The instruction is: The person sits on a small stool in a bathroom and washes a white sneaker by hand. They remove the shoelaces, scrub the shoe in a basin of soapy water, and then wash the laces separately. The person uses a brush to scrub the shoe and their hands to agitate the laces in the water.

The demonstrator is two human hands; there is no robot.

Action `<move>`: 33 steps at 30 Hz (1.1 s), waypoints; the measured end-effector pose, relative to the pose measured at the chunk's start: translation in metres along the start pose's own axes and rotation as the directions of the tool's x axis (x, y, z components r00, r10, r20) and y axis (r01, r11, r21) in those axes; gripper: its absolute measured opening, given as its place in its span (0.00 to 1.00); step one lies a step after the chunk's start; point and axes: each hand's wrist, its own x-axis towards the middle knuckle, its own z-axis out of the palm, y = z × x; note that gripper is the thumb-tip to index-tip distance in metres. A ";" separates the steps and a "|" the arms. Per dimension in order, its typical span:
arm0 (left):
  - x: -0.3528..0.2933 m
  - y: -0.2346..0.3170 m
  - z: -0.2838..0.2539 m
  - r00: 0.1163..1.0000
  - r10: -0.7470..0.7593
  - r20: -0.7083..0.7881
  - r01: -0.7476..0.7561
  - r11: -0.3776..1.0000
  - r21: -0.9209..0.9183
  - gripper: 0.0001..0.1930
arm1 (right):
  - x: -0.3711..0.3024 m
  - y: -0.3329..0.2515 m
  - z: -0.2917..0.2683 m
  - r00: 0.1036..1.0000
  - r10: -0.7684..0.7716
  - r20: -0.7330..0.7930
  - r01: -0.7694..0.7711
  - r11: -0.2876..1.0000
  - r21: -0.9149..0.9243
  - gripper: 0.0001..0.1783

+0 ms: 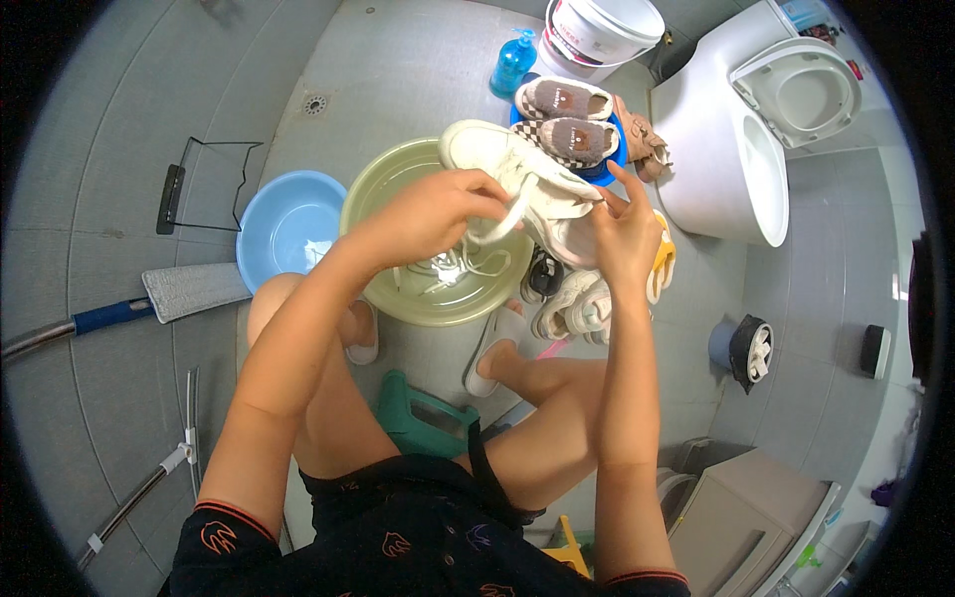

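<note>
A white sneaker [494, 151] is held up above the right side of a pale green basin [360, 189], its toe pointing to the far left. My left hand [438, 211] pinches a loose white part near the shoe's opening; whether that is the tongue or a strap I cannot tell. At the heel end, my right hand [625, 237] grips the shoe, thumb and fingers on its edge, index finger raised. White shoelaces [460, 267] lie loose in the basin, in what looks like shallow water.
Left of the basin stands a light blue basin [288, 224]. Slippers [569, 99] rest on a blue tub beyond the sneaker, near a blue pump bottle [512, 65] and white bucket [597, 40]. Several shoes [572, 308] sit to the right. A toilet [721, 129] stands far right.
</note>
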 end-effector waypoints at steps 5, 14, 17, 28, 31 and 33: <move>0.005 0.021 0.007 0.996 0.048 -0.081 -0.030 0.976 0.214 0.23 | -0.002 -0.005 -0.001 0.999 0.034 0.028 -0.035 0.997 0.064 0.24; 0.013 0.019 0.017 0.971 0.111 -0.212 -0.071 0.979 0.190 0.10 | -0.004 -0.005 0.006 0.995 0.052 0.083 -0.061 0.992 0.111 0.23; 0.013 0.017 0.020 0.960 -0.143 -0.242 0.062 0.947 -0.315 0.07 | -0.001 0.004 0.006 0.995 0.073 0.062 -0.081 0.988 0.134 0.23; -0.001 0.013 -0.016 0.823 -0.559 -0.106 0.378 0.677 -0.631 0.04 | 0.010 0.008 -0.004 0.994 -0.004 -0.105 0.000 0.999 -0.039 0.21; -0.003 0.010 -0.013 0.865 -0.463 -0.194 0.294 0.781 -0.551 0.04 | 0.010 0.011 -0.003 0.990 -0.092 -0.106 0.088 0.995 -0.043 0.20; -0.003 0.008 -0.019 0.867 -0.453 -0.206 0.250 0.755 -0.606 0.04 | 0.013 0.014 -0.001 0.983 -0.142 -0.113 0.137 0.989 -0.046 0.19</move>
